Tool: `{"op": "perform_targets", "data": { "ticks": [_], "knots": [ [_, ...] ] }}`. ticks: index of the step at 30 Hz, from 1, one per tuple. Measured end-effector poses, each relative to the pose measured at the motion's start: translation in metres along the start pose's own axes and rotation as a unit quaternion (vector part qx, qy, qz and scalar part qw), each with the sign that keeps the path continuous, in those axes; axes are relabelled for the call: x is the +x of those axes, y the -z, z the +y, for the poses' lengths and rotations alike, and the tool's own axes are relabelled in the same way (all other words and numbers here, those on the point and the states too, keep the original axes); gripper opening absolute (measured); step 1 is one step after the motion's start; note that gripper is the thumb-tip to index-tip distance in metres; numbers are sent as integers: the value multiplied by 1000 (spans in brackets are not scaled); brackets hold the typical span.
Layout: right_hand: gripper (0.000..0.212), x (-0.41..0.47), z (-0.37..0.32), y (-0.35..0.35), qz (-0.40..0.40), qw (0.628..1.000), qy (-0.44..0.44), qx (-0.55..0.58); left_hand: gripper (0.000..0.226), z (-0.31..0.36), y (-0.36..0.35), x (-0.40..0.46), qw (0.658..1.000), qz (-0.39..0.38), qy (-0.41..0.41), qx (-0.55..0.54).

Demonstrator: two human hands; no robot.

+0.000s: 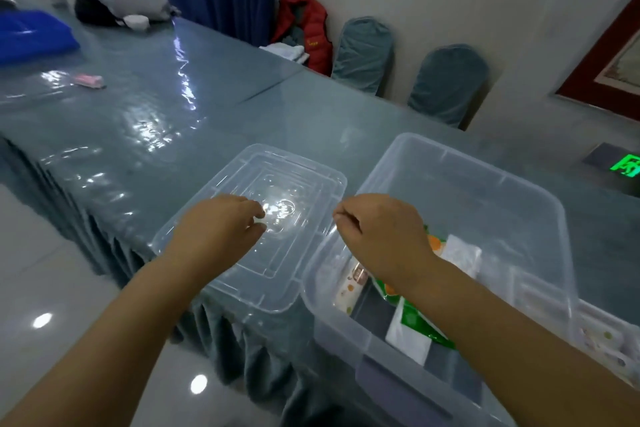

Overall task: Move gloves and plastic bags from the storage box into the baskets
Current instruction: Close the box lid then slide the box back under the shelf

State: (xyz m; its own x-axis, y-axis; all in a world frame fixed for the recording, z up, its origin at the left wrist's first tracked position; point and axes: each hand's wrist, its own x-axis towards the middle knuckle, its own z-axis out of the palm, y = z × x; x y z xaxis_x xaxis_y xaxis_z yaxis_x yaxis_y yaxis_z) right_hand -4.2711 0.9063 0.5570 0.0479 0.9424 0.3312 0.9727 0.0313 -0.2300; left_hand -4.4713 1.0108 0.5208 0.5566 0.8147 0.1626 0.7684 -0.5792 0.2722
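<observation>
Covering the long table (242, 107) is a glossy blue-grey cloth, and the clear storage box (540, 204) is sitting open at its near edge, so its contents are reachable from above. Packets in green, orange and white wrapping (415, 322) are lying on the box floor; gloves versus bags cannot be told apart. Just left of the box, the lid (277, 253) is resting flat, out of the way. The left hand (221, 229) is hovering over the lid, loosely curled and empty. The right hand (381, 236) is hanging over the box rim, fingers pinched together; whether they are gripping the lid's edge cannot be told. No baskets are showing.
</observation>
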Motion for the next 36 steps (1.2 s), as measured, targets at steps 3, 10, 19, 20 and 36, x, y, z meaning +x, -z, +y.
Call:
{"op": "perform_targets", "data": {
  "ticks": [3, 10, 19, 20, 36],
  "knots": [
    [20, 23, -25, -21, -26, 999, -5, 18, 25, -54, -14, 13, 998, -38, 47, -14],
    [23, 108, -94, -95, -128, 990, -44, -29, 28, -206, -63, 48, 985, -109, 132, -34],
    [20, 169, -151, -231, -218, 957, -192, 26, 20, -309, -117, 59, 959, -245, 129, -57],
    [20, 170, -150, -240, -220, 953, -209, 29, 20, -310, -119, 60, 957, -255, 121, -61],
    [25, 250, -150, -201, 26, 911, -361, 197, 25, -227, -1, 89, 978, 17, 45, -201]
  ]
}}
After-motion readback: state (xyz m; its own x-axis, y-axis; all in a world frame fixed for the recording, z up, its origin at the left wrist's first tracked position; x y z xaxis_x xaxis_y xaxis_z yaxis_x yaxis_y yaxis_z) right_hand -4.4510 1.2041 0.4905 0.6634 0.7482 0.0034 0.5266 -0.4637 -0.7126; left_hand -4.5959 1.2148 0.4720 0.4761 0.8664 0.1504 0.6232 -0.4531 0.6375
